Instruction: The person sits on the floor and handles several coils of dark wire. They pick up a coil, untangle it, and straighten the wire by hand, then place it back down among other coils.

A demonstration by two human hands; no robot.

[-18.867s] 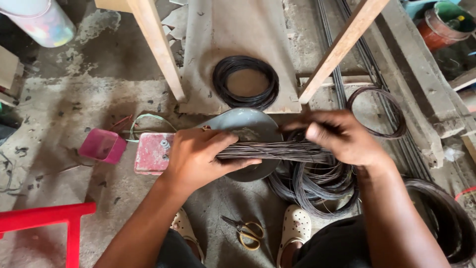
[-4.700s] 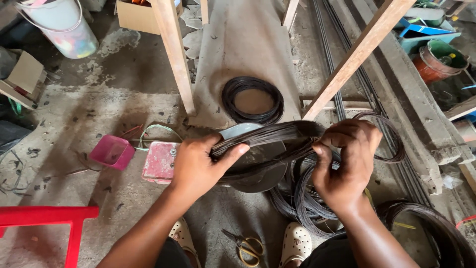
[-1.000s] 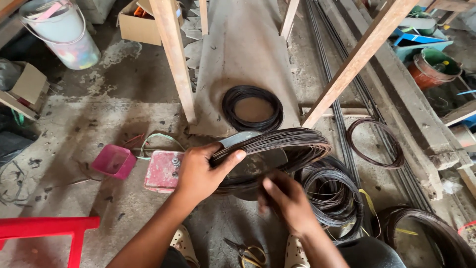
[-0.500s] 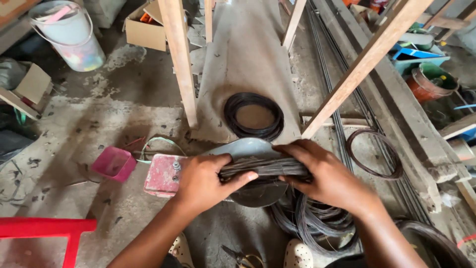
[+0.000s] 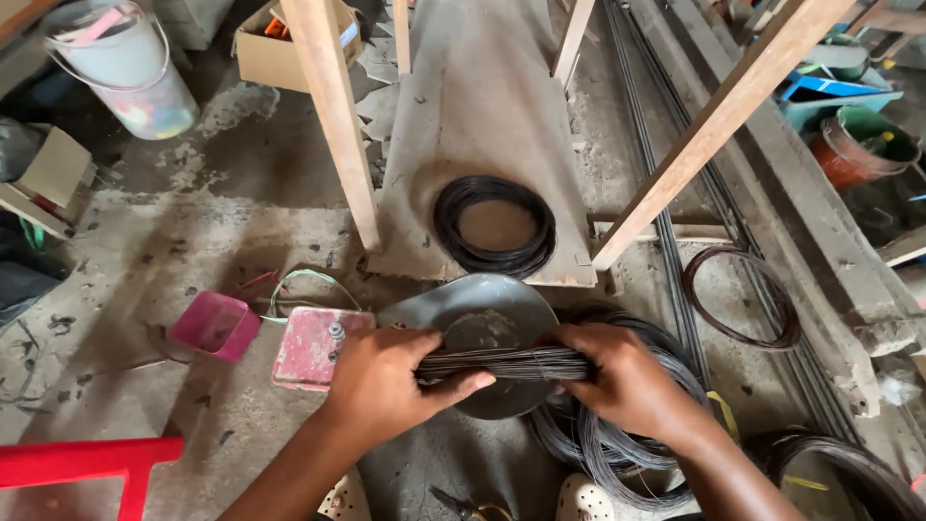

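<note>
Low in the middle of the frame, the left hand (image 5: 381,381) and right hand (image 5: 627,381) are each clamped around an end of a flattened bundle of thin dark wire (image 5: 506,364), held level between them. Under it lies a round grey metal disc (image 5: 482,318). A worn red box (image 5: 311,345) sits just left of the left hand; loose wire coils (image 5: 603,453) lie below the right.

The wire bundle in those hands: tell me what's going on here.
A person crouched over a concrete floor grips a flat bundle of thin dark wire with both hands, left hand at one end, right hand at the other, held level above a round metal plate. Loose wire coils lie under the right hand, and a neat coil rests on the board beyond. A pink box sits beside the left hand.
</note>
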